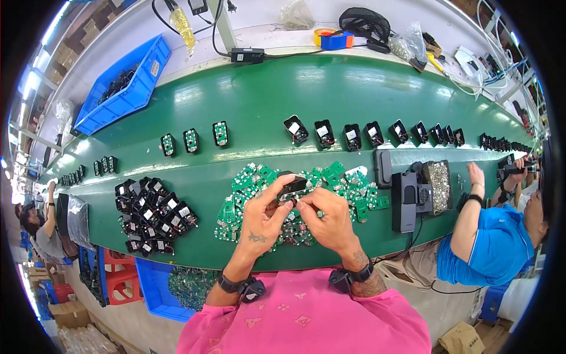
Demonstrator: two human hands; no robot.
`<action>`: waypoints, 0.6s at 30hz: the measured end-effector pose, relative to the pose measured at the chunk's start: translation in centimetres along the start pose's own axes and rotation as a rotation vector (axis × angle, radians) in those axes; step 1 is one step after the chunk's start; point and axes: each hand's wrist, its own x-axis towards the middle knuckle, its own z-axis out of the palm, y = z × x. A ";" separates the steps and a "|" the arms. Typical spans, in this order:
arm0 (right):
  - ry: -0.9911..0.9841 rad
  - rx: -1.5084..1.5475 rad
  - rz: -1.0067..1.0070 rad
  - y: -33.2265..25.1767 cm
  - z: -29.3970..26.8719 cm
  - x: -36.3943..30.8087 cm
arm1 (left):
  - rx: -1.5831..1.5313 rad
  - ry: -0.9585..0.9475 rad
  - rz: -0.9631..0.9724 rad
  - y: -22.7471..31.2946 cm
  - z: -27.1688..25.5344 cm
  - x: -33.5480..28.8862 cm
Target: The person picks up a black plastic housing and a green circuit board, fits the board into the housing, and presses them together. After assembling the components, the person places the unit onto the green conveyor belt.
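My left hand (264, 213) is closed around a small black plastic housing (293, 187), which it holds tilted above the bench. Thumb and forefinger of my right hand (326, 217) are pinched together at the housing's near edge; what lies between them is too small to make out. Under both hands spreads a loose pile of green circuit boards (236, 206). To the left, a heap of black housings (154, 212) with wires and white parts inside lies on the green bench (236, 88).
Rows of black housings (352, 137) and board-fitted housings (190, 141) line the bench. A blue bin (127, 88) stands far left. Right are a dark grey device (404, 203) and a tray of small metal parts (437, 186). A co-worker in a blue shirt (489, 245) sits at the right.
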 end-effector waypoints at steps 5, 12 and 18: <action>-0.071 0.029 0.039 -0.1 -0.4 -0.1 | 0.229 -0.072 0.083 0.2 -0.8 0.0; -0.127 0.044 0.091 -0.3 -0.5 -0.1 | 0.319 -0.113 0.099 1.3 -1.2 -0.2; -0.122 -0.020 0.040 -0.3 0.1 -0.1 | 0.526 -0.037 0.255 1.4 -0.3 -0.6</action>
